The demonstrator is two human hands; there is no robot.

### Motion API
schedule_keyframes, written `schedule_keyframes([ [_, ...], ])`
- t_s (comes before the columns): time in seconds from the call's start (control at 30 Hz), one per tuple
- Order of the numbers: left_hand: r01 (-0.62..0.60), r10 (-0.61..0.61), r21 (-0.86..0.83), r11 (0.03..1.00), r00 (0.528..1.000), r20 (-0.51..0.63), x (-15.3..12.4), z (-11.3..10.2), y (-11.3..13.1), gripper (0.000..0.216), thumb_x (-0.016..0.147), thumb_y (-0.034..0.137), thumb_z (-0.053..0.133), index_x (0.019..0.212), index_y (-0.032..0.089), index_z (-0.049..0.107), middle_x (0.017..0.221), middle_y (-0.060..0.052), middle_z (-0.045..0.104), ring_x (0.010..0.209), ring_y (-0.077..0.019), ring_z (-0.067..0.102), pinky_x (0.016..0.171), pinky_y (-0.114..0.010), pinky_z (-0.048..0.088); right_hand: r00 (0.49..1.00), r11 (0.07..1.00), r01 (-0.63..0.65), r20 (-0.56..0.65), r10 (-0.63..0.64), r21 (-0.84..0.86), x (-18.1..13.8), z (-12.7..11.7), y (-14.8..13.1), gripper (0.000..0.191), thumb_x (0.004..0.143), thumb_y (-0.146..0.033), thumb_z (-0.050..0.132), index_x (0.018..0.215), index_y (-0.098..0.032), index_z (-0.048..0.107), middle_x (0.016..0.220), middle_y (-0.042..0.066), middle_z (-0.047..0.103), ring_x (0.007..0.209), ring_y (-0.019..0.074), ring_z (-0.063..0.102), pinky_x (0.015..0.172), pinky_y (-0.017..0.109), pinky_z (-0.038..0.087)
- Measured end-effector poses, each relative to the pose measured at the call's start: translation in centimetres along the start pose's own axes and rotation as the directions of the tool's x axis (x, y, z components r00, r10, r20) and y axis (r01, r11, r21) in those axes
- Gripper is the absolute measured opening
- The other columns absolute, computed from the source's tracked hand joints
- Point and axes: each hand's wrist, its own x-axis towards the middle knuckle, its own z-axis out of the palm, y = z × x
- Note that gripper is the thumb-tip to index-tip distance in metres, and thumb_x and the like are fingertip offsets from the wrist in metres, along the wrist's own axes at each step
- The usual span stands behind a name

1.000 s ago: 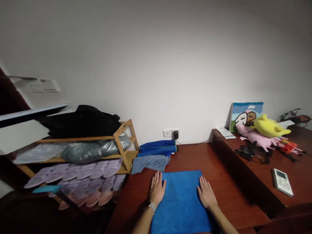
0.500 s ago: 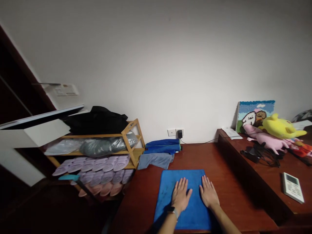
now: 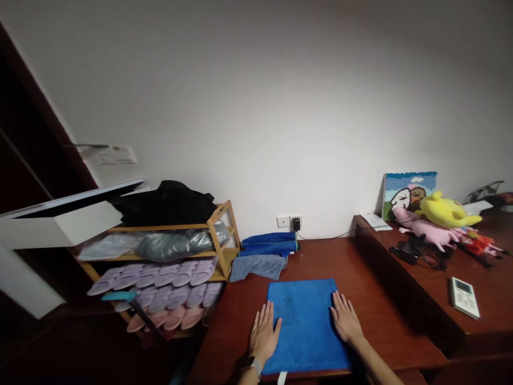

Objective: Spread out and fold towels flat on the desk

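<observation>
A blue towel point(image 3: 302, 326) lies spread flat on the reddish-brown wooden table point(image 3: 224, 337), with a small white tag at its front edge. My left hand point(image 3: 263, 331) lies flat over the towel's left edge, fingers stretched forward and thumb on the cloth. On the opposite side, my right hand point(image 3: 345, 318) rests palm down along the right edge, its fingers extended. Neither hand holds anything. Some dark marks show on the towel's left half.
Behind the towel lie a grey cloth point(image 3: 258, 266) and folded blue cloths point(image 3: 268, 243). A shelf point(image 3: 220, 230) with slippers point(image 3: 184, 272) stands to the left. On the raised right surface are plush toys point(image 3: 444, 208), cables point(image 3: 425, 254) and a white remote-like device point(image 3: 464, 298).
My left hand has slid left from the towel's middle to its left edge. My right hand has stayed near the right edge. The towel's white tag now shows in front.
</observation>
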Motion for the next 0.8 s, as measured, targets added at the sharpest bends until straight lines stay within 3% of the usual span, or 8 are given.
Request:
schedule_keyframes([
  [0.3,0.012,-0.012,0.007,1.0,1.0,0.023,-0.1,-0.9,-0.1,0.073,0.103,0.059,0.017,0.16,0.013,0.023,0.167,-0.006,0.022,0.154,-0.0237,0.021,0.127,-0.045,0.021,1.0,1.0,0.012,0.006,-0.013,0.017,-2.8,1.0,0.6,0.072,0.1,-0.049,0.01,0.16,-0.012,0.019,0.168,0.003,0.017,0.155,0.0203,0.011,0.128,0.04,0.01],
  [0.43,-0.051,0.053,0.03,0.998,0.997,-0.052,0.0,-1.3,0.8,0.07,0.103,0.058,0.02,0.159,0.017,0.027,0.166,-0.006,0.027,0.154,-0.0249,0.024,0.127,-0.048,0.022,1.0,0.999,0.016,-0.004,-0.016,0.031,-2.9,1.0,0.2,0.072,0.1,-0.051,0.01,0.16,-0.013,0.017,0.168,0.002,0.014,0.155,0.0199,0.011,0.128,0.041,0.009],
  [0.5,-0.132,0.135,0.034,0.991,0.986,-0.102,0.1,-1.5,3.1,0.066,0.104,0.056,0.02,0.16,0.02,0.024,0.166,-0.004,0.027,0.154,-0.0243,0.024,0.127,-0.048,0.023,1.0,0.999,0.018,-0.007,-0.018,0.033,-2.9,1.1,0.2,0.071,0.1,-0.051,0.01,0.16,-0.013,0.017,0.168,0.001,0.014,0.155,0.0197,0.011,0.128,0.041,0.009],
  [0.57,-0.249,0.248,0.011,0.969,0.962,-0.113,0.2,-1.6,6.8,0.064,0.105,0.052,0.02,0.162,0.022,0.017,0.167,-0.003,0.025,0.154,-0.023,0.023,0.126,-0.046,0.025,1.0,0.999,0.019,-0.012,-0.019,0.026,-2.9,1.1,0.3,0.071,0.1,-0.05,0.01,0.16,-0.013,0.017,0.168,0.001,0.014,0.155,0.0195,0.011,0.128,0.042,0.009],
  [0.7,-0.508,0.502,-0.109,0.854,0.861,-0.083,0.3,-0.5,15.2,0.061,0.106,0.047,0.022,0.162,0.027,0.009,0.168,0.003,0.022,0.155,-0.0192,0.02,0.128,-0.043,0.021,0.999,0.999,0.044,-0.002,-0.044,-0.001,-2.8,1.5,0.6,0.068,0.1,-0.047,0.014,0.159,-0.014,0.02,0.167,0.002,0.014,0.156,0.0202,0.01,0.128,0.043,0.009],
  [0.8,-0.517,0.516,-0.177,0.837,0.855,-0.056,0.3,1.0,18.1,0.06,0.106,0.046,0.021,0.162,0.028,0.012,0.166,0.002,0.027,0.154,-0.0198,0.024,0.128,-0.044,0.021,0.997,0.997,0.077,0.009,-0.077,-0.019,-2.7,1.8,0.8,0.065,0.1,-0.043,0.015,0.159,-0.017,0.025,0.167,0.0,0.013,0.156,0.0208,0.01,0.127,0.045,0.009],
])
